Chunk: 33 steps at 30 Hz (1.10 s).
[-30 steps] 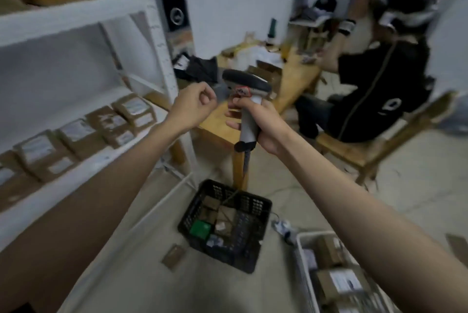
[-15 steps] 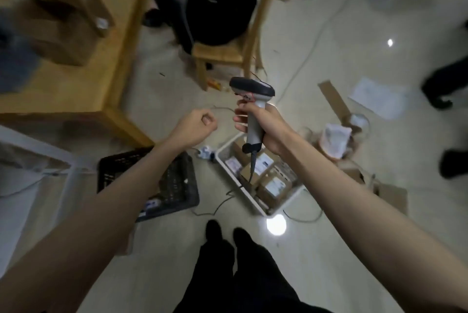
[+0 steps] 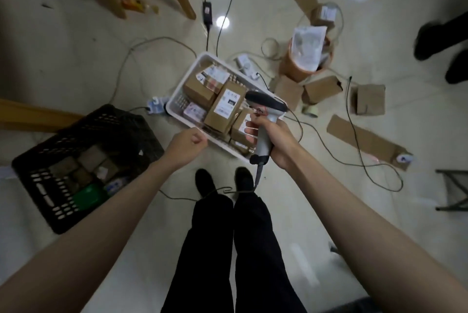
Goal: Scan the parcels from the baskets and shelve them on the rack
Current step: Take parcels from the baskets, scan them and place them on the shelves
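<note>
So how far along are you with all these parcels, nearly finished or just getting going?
Plenty left, it seems. The white basket is packed with labelled boxes, and the black crate has parcels in it too. In hand: the right hand has its grip on the scanner, above the white basket; the left hand is curled, holding nothing. No parcel is picked up yet. The rack is out of view, so what is shelved cannot be told.

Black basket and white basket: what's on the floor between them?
In the head view, between the black basket and the white basket lies a small blue-and-white packet with a dark cable running to it; otherwise bare floor.
</note>
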Each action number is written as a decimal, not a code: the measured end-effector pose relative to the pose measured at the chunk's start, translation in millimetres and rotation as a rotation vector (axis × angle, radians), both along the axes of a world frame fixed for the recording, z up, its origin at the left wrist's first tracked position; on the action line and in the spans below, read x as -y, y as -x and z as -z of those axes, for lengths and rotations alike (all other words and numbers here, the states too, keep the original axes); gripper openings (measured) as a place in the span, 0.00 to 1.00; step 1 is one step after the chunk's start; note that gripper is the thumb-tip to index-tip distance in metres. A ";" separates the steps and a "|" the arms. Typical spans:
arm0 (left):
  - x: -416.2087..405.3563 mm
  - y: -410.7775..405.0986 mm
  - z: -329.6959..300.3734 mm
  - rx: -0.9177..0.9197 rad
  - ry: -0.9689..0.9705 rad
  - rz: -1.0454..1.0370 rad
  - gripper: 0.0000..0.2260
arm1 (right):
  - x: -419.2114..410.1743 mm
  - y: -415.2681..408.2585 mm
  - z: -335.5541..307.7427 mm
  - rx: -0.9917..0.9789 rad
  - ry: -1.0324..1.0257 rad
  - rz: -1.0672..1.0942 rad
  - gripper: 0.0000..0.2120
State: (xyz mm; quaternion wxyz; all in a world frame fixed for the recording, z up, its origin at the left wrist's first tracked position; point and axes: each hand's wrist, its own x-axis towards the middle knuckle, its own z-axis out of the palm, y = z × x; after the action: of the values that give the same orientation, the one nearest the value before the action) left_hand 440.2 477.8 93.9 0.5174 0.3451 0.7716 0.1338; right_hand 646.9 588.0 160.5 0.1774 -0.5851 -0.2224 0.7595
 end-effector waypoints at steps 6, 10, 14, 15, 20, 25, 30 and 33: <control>-21.3 7.7 84.8 0.029 0.037 -0.141 0.06 | -9.1 7.7 103.5 0.011 0.103 0.032 0.06; -40.3 10.3 156.5 0.048 0.055 -0.216 0.11 | -13.6 20.7 181.0 0.059 0.139 0.023 0.09; -56.7 9.4 229.1 0.028 0.004 -0.245 0.09 | -20.3 32.7 255.7 0.039 0.206 0.057 0.13; -59.2 9.1 247.0 0.015 -0.001 -0.252 0.10 | -21.7 35.5 274.2 0.026 0.220 0.070 0.13; -71.3 19.4 323.1 -0.020 0.023 -0.325 0.20 | -26.2 51.9 355.1 0.046 0.214 0.063 0.13; -81.8 26.2 367.9 0.091 0.115 -0.344 0.23 | -19.7 67.3 397.5 0.019 0.158 0.035 0.14; -79.5 17.9 368.1 0.135 0.092 -0.456 0.19 | -13.4 72.8 387.8 0.001 0.124 0.012 0.13; -74.6 16.2 344.3 0.107 0.042 -0.514 0.10 | -10.4 64.4 353.7 -0.065 0.166 -0.015 0.13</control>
State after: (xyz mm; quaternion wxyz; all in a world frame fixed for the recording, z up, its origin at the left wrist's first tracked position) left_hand 424.0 552.4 -250.4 0.5134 0.1193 0.8080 0.2631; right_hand 582.5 598.4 -193.2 0.1297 -0.5711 -0.1570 0.7952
